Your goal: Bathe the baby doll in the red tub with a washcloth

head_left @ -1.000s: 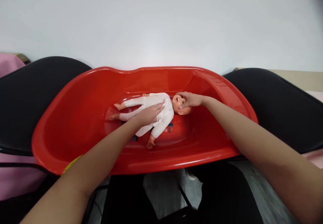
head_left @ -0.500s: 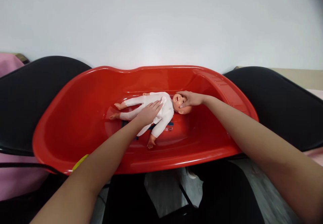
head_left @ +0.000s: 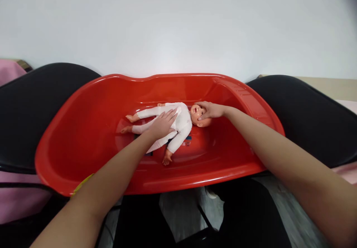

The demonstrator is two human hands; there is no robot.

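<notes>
— Head view: where is the doll?

— It lies on its back on the floor of the red tub, near the middle, with the head toward the right end and the feet toward the left end.

— What do the hands do?

— The left hand lies flat on the belly of the doll, fingers spread, not closed around it. The right hand cups the head, thumb and fingers touching the face.

— And beside the tub?

— Two black chairs, one at each end.
</notes>
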